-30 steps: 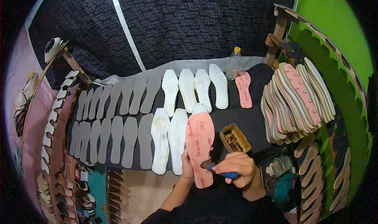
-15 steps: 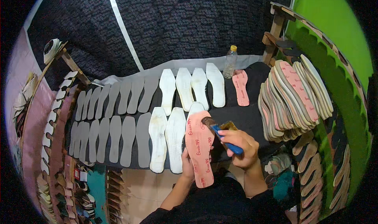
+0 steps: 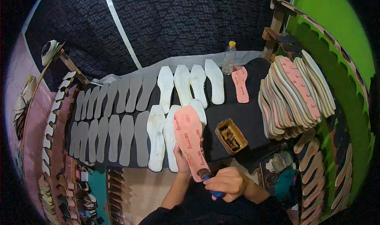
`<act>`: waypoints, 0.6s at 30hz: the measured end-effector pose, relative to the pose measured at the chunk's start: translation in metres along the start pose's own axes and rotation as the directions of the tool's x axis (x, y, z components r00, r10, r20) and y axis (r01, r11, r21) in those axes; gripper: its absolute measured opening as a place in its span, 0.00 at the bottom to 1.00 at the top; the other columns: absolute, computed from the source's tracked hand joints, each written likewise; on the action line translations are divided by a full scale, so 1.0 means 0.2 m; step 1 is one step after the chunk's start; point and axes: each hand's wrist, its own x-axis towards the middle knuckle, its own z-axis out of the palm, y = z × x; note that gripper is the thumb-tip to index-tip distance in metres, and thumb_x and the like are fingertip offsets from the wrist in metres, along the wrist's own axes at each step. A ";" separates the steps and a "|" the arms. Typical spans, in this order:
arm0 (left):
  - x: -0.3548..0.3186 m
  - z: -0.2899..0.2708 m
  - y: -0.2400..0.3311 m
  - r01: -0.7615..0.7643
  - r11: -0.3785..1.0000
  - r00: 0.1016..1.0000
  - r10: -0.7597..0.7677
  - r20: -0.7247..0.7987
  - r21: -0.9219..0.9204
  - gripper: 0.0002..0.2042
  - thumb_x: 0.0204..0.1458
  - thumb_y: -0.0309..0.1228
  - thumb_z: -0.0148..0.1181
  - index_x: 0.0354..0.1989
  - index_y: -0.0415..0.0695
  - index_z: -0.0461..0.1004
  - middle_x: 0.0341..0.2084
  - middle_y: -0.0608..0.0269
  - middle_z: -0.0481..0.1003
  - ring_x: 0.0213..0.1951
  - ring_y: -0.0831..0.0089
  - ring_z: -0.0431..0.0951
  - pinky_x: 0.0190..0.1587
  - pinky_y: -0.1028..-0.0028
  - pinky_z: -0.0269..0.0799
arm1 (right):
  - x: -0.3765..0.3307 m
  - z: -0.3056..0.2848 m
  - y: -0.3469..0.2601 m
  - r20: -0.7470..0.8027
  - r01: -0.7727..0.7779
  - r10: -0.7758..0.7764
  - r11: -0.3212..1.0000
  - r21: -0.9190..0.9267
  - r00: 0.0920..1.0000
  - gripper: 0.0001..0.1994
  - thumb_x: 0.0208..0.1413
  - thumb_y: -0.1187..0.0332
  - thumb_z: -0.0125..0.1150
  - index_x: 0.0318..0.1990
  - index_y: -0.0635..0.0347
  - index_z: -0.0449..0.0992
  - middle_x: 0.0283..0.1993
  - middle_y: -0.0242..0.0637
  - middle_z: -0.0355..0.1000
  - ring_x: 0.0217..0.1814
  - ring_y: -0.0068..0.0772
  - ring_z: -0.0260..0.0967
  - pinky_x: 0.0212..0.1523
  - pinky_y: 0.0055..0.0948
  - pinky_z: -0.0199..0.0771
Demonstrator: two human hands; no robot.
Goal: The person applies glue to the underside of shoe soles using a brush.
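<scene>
A pink printed insole point(image 3: 188, 134) is held up over the table's front edge by my left hand point(image 3: 183, 158), its fingers wrapped around the sides from beneath. My right hand point(image 3: 229, 182) grips a brush point(image 3: 213, 191) with a blue handle. Its dark bristles rest on the insole's lower end, near the heel. Just to the right on the table stands a small yellowish rectangular container point(image 3: 231, 136) with dark brown residue inside. Behind the held insole lie white insoles point(image 3: 183, 84) in two rows, partly covered by it.
Grey insoles point(image 3: 126, 136) fill the table's left side in two rows. A smaller pink insole point(image 3: 240, 84) lies near a clear bottle point(image 3: 229, 59) with a yellow cap. Stacked insoles point(image 3: 291, 98) rise at the right. Wooden racks point(image 3: 277, 31) flank the table.
My right hand has brought the brush down from the insole's upper end to its lower end. The insole has shifted slightly left, and the container is now uncovered.
</scene>
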 end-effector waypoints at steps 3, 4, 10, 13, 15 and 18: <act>0.00 0.02 0.00 0.017 0.997 1.000 -0.016 -0.011 0.079 0.30 0.54 0.52 0.25 0.48 0.39 0.65 0.34 0.56 0.73 0.28 0.71 0.72 0.30 0.74 0.69 | 0.01 -0.04 0.02 -0.046 -0.013 0.014 0.999 0.038 0.999 0.13 0.33 0.72 0.65 0.30 0.66 0.74 0.32 0.42 0.74 0.18 0.33 0.67 0.18 0.26 0.64; 0.00 0.02 0.00 0.015 0.997 1.000 -0.014 -0.013 0.079 0.30 0.54 0.52 0.25 0.48 0.39 0.65 0.34 0.56 0.73 0.28 0.71 0.72 0.30 0.74 0.69 | 0.02 -0.05 0.01 -0.091 -0.034 0.036 0.999 0.019 0.995 0.13 0.34 0.72 0.65 0.30 0.66 0.74 0.31 0.42 0.74 0.17 0.33 0.67 0.17 0.26 0.64; 0.00 0.01 0.00 0.018 0.999 1.000 -0.018 0.003 0.043 0.30 0.54 0.52 0.24 0.47 0.39 0.65 0.34 0.56 0.73 0.28 0.71 0.72 0.30 0.73 0.70 | 0.03 -0.07 0.02 -0.089 -0.034 0.034 0.999 0.006 0.995 0.13 0.34 0.71 0.66 0.29 0.67 0.74 0.31 0.42 0.74 0.18 0.33 0.68 0.19 0.25 0.65; 0.00 0.01 0.00 0.015 0.999 1.000 -0.014 -0.023 0.049 0.30 0.54 0.52 0.24 0.47 0.39 0.65 0.34 0.57 0.73 0.27 0.72 0.72 0.29 0.73 0.70 | 0.02 -0.05 0.02 -0.087 -0.029 0.029 1.000 0.002 0.996 0.12 0.34 0.71 0.66 0.29 0.66 0.74 0.31 0.43 0.74 0.19 0.34 0.68 0.19 0.25 0.65; -0.01 0.02 0.00 0.021 0.998 0.997 -0.017 -0.071 0.053 0.30 0.54 0.52 0.25 0.47 0.40 0.65 0.34 0.57 0.74 0.27 0.72 0.73 0.29 0.74 0.70 | 0.02 -0.05 0.03 -0.092 -0.026 0.026 1.000 -0.001 0.995 0.12 0.35 0.70 0.66 0.29 0.66 0.74 0.31 0.43 0.74 0.19 0.34 0.68 0.19 0.25 0.65; 0.01 -0.05 -0.01 0.027 1.000 1.000 -0.027 0.004 -0.013 0.30 0.55 0.52 0.26 0.53 0.41 0.60 0.38 0.51 0.73 0.31 0.68 0.75 0.31 0.72 0.72 | 0.02 -0.04 0.02 -0.091 -0.033 0.035 0.999 0.020 0.995 0.12 0.35 0.70 0.66 0.29 0.66 0.74 0.30 0.43 0.74 0.19 0.34 0.68 0.18 0.26 0.65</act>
